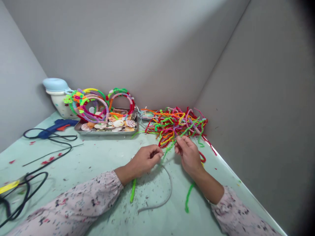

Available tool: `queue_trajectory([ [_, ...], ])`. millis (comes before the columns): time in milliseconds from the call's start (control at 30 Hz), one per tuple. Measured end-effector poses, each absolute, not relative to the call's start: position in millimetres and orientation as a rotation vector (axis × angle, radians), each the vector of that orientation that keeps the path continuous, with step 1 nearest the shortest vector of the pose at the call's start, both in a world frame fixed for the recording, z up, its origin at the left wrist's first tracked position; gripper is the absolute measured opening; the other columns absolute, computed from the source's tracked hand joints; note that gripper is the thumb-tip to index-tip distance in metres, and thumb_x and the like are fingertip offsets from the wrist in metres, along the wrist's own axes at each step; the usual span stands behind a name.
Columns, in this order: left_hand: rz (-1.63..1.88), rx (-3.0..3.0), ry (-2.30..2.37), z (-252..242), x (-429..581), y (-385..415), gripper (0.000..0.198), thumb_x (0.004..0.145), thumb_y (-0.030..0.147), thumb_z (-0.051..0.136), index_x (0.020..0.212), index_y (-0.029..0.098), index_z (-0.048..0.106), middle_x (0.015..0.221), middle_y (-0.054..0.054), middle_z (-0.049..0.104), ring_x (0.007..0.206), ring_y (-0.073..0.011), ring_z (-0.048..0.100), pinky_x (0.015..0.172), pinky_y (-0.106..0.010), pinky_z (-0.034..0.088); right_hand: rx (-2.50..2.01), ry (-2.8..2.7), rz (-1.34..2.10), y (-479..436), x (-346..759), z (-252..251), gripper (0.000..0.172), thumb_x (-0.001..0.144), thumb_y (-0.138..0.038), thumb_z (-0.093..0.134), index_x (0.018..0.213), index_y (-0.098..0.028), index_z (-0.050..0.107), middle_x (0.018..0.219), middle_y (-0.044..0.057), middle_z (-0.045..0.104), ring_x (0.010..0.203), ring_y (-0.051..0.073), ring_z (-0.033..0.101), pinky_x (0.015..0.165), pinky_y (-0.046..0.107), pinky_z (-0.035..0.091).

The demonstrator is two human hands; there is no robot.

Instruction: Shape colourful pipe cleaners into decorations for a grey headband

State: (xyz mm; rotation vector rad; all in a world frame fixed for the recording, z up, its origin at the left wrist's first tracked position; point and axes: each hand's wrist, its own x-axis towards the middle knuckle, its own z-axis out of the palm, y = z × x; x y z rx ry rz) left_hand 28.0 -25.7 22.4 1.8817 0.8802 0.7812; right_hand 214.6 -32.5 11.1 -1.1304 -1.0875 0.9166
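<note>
Grey board walls (123, 49) close in a corner around a pale green counter (81, 157) scattered with dark specks and red scraps. Along the back stands a metal tray (105, 132) heaped with seashells, and hairbands wrapped in bright pipe cleaners (98, 101) lean upright against it, hiding part of the shells. Beside them is a jar with a pale blue lid (56, 84). A blue glue gun (57, 126) lies to the left, partly behind its black cord (49, 139), which loops off the frame's left edge.

A tangled heap of multicoloured pipe cleaners (176, 126) sits just right of the tray, its inner strands impossible to trace. Both hands work just in front of it, below floral sleeves (73, 203). The left hand (145, 160) has its fingers (155, 152) curled closed, their grip hidden behind the knuckles. The right hand (188, 155) has its fingers (180, 142) pinched around a green pipe cleaner (168, 149) that runs toward the left hand. A thin grey band (169, 186) curves below the hands, its upper end hard to make out.
</note>
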Motion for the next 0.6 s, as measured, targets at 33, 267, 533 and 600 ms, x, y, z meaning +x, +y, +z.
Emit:
queue_trajectory([
  [33,0.786,1.864,0.879,23,28,-26,0.020,0.083,0.029,0.047,0.085,0.015,0.061,0.070,0.001,0.056,0.061,-0.0104,0.044,0.056,-0.021,0.033,-1.137,-1.103,0.916,-33,214,12,0.031,0.082,-0.047,0.058,0.068,-0.021,0.051,0.054,-0.004,0.052,0.048,0.010,0.045,0.050,0.023,0.036],
  [267,0.803,1.695,0.883,22,33,-25,0.022,0.077,0.030,0.057,0.090,0.013,0.064,0.068,0.002,0.055,0.057,-0.0088,0.041,0.053,-0.020,0.032,-1.197,-1.220,0.942,-40,205,17,0.031,0.084,-0.048,0.055,0.069,-0.021,0.052,0.053,-0.004,0.053,0.049,0.011,0.047,0.052,0.023,0.038],
  [533,0.843,1.537,0.824,17,33,-22,0.012,0.075,0.025,0.057,0.078,0.014,0.058,0.063,0.004,0.050,0.054,-0.0068,0.039,0.051,-0.019,0.031,-1.266,-1.372,1.018,-46,199,25,0.023,0.083,-0.041,0.057,0.073,-0.020,0.055,0.054,-0.004,0.055,0.051,0.011,0.049,0.053,0.024,0.040],
  [600,0.860,1.534,0.819,15,33,-20,0.013,0.077,0.026,0.056,0.078,0.014,0.057,0.062,0.005,0.049,0.053,-0.0064,0.038,0.051,-0.019,0.030,-1.289,-1.454,1.045,-47,197,27,0.021,0.081,-0.040,0.059,0.076,-0.020,0.057,0.055,-0.004,0.055,0.051,0.011,0.049,0.052,0.024,0.039],
])
